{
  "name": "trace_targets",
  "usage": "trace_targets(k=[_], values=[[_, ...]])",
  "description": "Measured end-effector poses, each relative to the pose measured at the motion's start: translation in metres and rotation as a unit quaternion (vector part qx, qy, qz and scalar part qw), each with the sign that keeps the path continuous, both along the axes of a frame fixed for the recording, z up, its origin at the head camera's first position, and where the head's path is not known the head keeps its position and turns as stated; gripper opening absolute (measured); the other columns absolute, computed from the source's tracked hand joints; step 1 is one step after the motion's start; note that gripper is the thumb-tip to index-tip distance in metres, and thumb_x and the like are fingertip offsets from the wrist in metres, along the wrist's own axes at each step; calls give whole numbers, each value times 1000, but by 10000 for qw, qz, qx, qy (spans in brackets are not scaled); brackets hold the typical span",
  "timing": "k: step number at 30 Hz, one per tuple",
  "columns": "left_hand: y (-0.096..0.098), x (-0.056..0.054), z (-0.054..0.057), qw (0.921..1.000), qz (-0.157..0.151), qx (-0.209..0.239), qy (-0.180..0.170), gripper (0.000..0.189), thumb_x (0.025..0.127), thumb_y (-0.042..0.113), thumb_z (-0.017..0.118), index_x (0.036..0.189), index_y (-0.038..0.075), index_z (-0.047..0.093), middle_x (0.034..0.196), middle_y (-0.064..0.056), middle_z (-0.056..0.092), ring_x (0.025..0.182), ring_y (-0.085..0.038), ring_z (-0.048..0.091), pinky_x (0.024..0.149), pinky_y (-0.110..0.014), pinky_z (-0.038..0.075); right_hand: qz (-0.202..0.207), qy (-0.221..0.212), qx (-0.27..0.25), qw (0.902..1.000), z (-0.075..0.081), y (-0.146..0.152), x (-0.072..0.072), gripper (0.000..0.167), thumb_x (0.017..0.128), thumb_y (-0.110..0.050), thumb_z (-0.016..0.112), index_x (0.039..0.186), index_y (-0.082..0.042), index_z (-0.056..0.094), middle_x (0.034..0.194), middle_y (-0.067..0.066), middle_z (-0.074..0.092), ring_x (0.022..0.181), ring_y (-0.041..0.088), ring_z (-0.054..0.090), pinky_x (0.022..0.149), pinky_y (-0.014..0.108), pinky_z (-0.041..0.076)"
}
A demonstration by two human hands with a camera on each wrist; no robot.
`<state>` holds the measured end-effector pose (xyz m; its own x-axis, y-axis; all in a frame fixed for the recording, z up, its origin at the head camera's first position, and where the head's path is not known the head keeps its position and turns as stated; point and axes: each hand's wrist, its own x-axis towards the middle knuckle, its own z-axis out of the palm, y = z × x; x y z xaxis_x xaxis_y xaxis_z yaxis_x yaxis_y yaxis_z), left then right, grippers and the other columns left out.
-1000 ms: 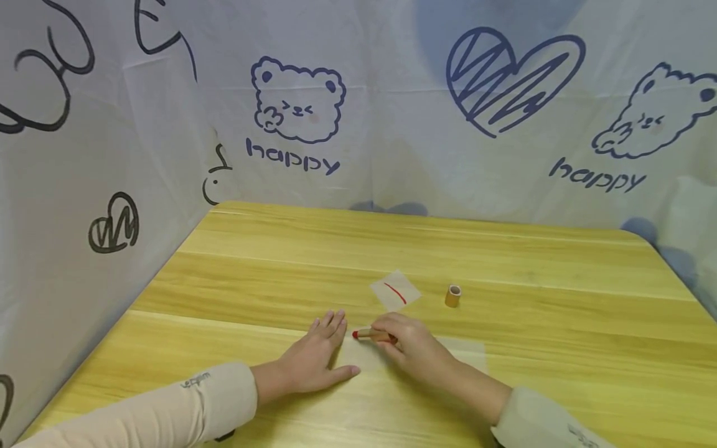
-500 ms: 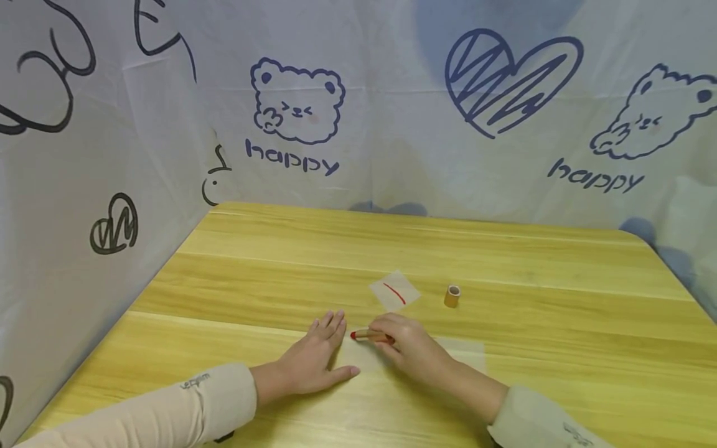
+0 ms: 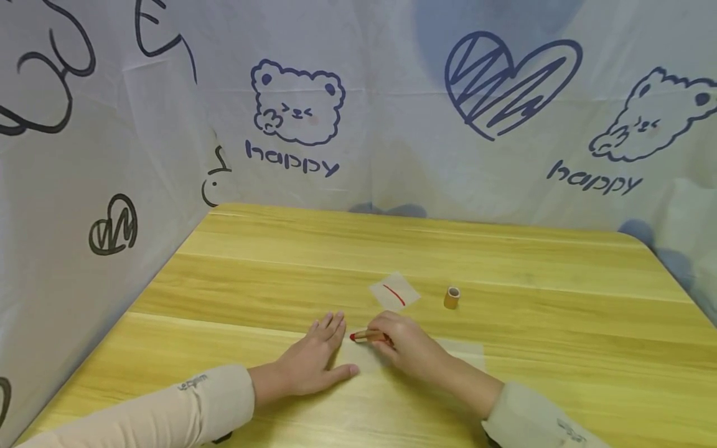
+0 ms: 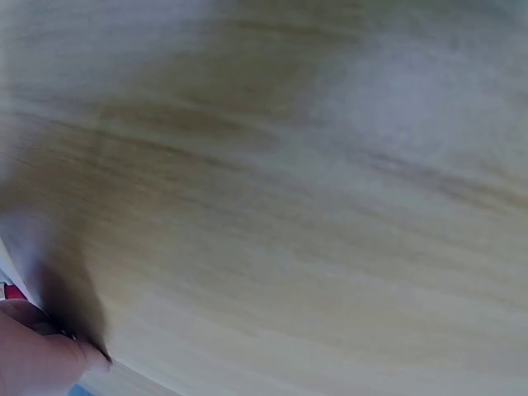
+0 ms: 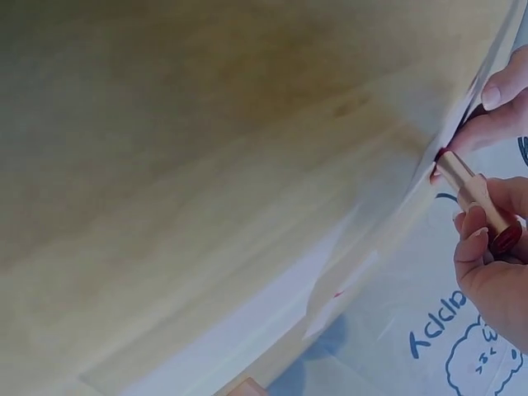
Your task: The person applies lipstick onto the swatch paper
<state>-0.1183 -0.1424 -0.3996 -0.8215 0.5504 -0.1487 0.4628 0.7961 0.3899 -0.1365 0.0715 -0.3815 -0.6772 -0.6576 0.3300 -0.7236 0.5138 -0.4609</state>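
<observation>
Little has moved on my head feed over the last second: the right sleeve (image 3: 538,417) has slid slightly leftward, while the cap (image 3: 451,298) and the paper square (image 3: 394,291) lie where they did on the table (image 3: 280,249). I have the lipstick (image 3: 363,336) between the two hands, over a pale sheet (image 3: 467,352). Its long axis runs almost straight across my view, red tip pointing left at the other hand's fingers, base tucked toward the palm; the right wrist camera shows it slanting, tip up and left, dark red base down and right. I can't tell whether the tip presses on the sheet. The right hand (image 3: 409,345) pinches the tube between thumb and fingers. The left hand (image 3: 316,358) lies flat, grasping nothing, thumb spread out toward the sheet. Past the hands, the square bears a red line slanting down rightward, and the cap stands hollow end up.
</observation>
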Motion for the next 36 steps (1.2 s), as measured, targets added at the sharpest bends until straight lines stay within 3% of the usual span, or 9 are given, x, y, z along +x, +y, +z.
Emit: trace_targets(k=[22,36], values=[[4,1,3,9991,-142,-324,225,80,92,50,48,141,-9,26,152,-23,18,140,-39,18,113,-50,22,95,-182,392,9990,11,-4,0,12,83,1,65,95,3,64,95,10,65,82,18,64,71,18,53],[4,1,5,9992,-111,-311,246,79,92,50,49,140,-9,29,151,-24,20,139,-40,20,109,-51,31,67,-85,556,9984,14,-8,-1,12,82,1,66,93,3,65,89,9,62,76,15,60,65,15,50]])
